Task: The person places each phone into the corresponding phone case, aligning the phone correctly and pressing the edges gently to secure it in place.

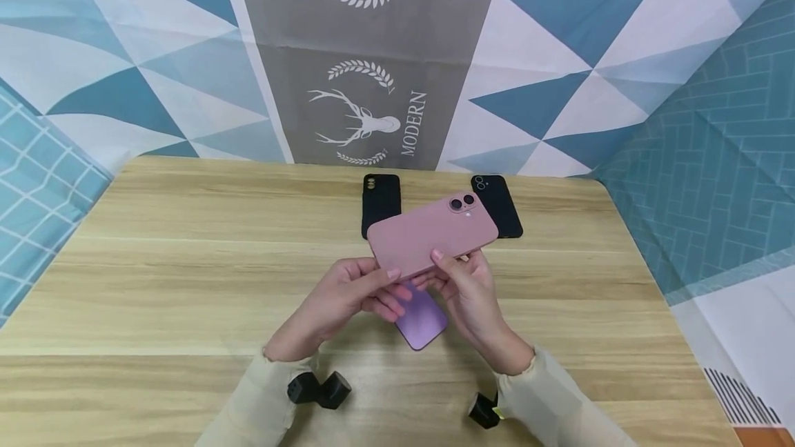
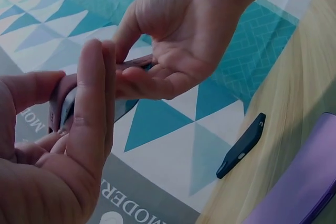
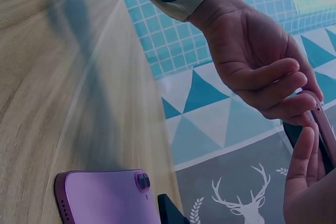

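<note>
A pink phone (image 1: 428,230) with two dark lenses is held tilted above the table, its back facing up in the head view. My left hand (image 1: 348,295) pinches its near left corner, thumb on the back and fingers underneath. On the near long edge, my right hand (image 1: 475,299) grips it between thumb and fingers. The left wrist view shows its pink rim and dark, glossy underside, partly hidden by fingers. Below the hands, a purple phone (image 1: 422,321) lies on the table, partly covered in the head view; its lenses show in the right wrist view.
Farther back on the wooden table (image 1: 186,247) lie a black phone case (image 1: 381,200) on the left and a black phone or case (image 1: 502,209) on the right, both partly behind the pink phone. A patterned cloth (image 1: 373,40) hangs at the table's back edge.
</note>
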Motion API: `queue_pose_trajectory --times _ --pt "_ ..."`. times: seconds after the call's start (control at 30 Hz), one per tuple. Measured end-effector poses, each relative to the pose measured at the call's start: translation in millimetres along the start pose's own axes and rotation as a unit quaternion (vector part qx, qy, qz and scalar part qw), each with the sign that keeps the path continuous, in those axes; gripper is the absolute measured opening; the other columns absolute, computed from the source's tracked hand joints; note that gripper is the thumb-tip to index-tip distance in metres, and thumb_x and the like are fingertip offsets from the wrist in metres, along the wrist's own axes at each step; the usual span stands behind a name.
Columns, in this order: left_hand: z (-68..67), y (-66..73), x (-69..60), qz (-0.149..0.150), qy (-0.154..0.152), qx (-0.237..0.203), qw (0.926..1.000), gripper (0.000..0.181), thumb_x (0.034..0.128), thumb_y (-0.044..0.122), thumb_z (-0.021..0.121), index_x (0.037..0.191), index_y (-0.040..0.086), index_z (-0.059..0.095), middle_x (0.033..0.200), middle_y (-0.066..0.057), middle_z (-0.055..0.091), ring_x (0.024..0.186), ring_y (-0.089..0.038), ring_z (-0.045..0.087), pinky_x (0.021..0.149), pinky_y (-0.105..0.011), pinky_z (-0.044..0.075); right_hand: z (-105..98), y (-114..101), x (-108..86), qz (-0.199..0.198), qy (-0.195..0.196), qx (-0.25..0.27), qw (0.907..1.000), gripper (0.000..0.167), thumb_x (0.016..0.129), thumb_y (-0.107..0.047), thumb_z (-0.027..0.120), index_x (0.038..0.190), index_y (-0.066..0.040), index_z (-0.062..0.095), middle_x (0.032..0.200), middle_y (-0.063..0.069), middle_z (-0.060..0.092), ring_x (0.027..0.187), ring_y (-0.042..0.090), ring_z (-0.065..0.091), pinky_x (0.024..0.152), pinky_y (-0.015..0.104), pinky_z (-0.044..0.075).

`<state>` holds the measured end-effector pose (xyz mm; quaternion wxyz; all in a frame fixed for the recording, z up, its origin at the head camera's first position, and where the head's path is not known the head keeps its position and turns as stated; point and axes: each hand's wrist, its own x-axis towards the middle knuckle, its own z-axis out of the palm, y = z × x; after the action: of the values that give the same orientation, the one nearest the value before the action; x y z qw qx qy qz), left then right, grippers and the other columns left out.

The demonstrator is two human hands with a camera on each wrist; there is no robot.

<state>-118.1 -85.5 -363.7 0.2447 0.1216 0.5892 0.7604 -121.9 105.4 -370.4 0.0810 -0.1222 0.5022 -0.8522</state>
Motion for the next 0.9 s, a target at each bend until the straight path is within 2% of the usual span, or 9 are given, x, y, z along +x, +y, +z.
queue_pose_trajectory --times 0.13,0.3,0.5,0.67,0.8,0.9 --pt "-3.1 1.1 -1.9 0.019 -0.006 0.0 0.9998 0.025 0.0952 0.011 0.048 0.104 -0.012 0.055 0.078 0.003 0.069 0.066 -0.01 0.067 0.062 -0.026 0.059 -1.8 4.3 -1.5 0.011 -0.024 0.007 0.9996 0.006 0.099 -0.009 0.043 0.102 -0.011 0.048 0.073 -0.004 0.068 0.061 0.007 0.062 0.058 0.018 0.053" --pt "-3.5 0.4 -1.8 0.025 -0.01 0.0 0.9996 0.022 0.0953 0.011 0.048 0.102 -0.008 0.055 0.077 0.002 0.068 0.066 -0.01 0.066 0.062 -0.026 0.059 -0.5 12.0 -4.0 0.03 -0.073 0.019 0.9966 0.02 0.1 -0.011 0.039 0.089 -0.011 0.056 0.071 -0.006 0.066 0.059 0.004 0.059 0.055 0.015 0.051" --pt "-2.6 -1.8 -1.3 0.029 -0.019 0.01 0.9993 0.026 0.0951 0.012 0.05 0.103 -0.013 0.053 0.079 0.002 0.068 0.067 -0.01 0.066 0.063 -0.027 0.059 4.7 13.2 -3.9 0.017 -0.045 0.027 0.9985 0.006 0.096 -0.006 0.049 0.094 -0.011 0.052 0.07 -0.006 0.066 0.058 0.003 0.057 0.054 0.014 0.047" --pt "0.1 -4.3 -0.5 0.034 -0.033 0.011 0.9988 0.026 0.0954 0.012 0.051 0.103 -0.012 0.054 0.08 0.001 0.067 0.068 -0.011 0.066 0.064 -0.027 0.059 5.9 11.2 -4.3 -0.003 -0.034 0.015 0.9993 0.005 0.094 -0.006 0.053 0.093 -0.011 0.05 0.067 -0.008 0.065 0.055 0.002 0.055 0.055 0.013 0.046" --pt "3.5 -6.9 0.6 0.037 -0.048 0.019 0.998 0.03 0.0957 0.012 0.051 0.104 -0.017 0.051 0.082 0.001 0.067 0.07 -0.012 0.067 0.065 -0.029 0.06 5.7 8.9 -5.7 -0.016 -0.025 0.016 0.9994 0.014 0.095 -0.002 0.047 0.087 -0.013 0.053 0.063 -0.01 0.061 0.054 0.001 0.051 0.055 0.013 0.042" --pt "5.1 -7.7 0.2 0.04 -0.05 0.032 0.9974 0.034 0.0946 0.012 0.054 0.105 -0.02 0.051 0.084 -0.006 0.069 0.07 -0.014 0.069 0.064 -0.034 0.06 6.0 5.7 -6.9 -0.032 -0.027 0.019 0.999 0.025 0.092 0.004 0.04 0.084 -0.015 0.055 0.061 -0.01 0.06 0.055 0.001 0.05 0.054 0.012 0.039"
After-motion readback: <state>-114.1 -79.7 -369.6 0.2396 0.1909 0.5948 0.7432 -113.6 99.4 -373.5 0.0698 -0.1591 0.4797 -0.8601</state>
